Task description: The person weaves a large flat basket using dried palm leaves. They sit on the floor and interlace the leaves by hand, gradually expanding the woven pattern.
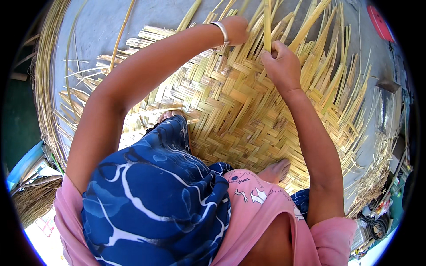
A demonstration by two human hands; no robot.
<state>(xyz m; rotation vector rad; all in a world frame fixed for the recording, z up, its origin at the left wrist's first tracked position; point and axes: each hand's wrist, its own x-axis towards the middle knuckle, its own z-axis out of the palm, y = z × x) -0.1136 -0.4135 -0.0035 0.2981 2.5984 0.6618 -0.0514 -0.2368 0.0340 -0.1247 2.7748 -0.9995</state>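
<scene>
A woven mat of flat yellow-green reed strips lies on the ground in front of me, its loose strip ends fanning out along the far, left and right edges. At the far edge, my right hand is closed on an upright reed strip, thumb and fingers pinching its lower end. My left hand, a silver bangle on its wrist, is closed among the loose ends just to the left. What its fingers grip is hidden behind the hand.
My bare feet stand on the mat. A long bundle of thin stalks lies along the left. Grey floor shows beyond the mat. A red round object sits far right, with straw scraps and clutter along the right side.
</scene>
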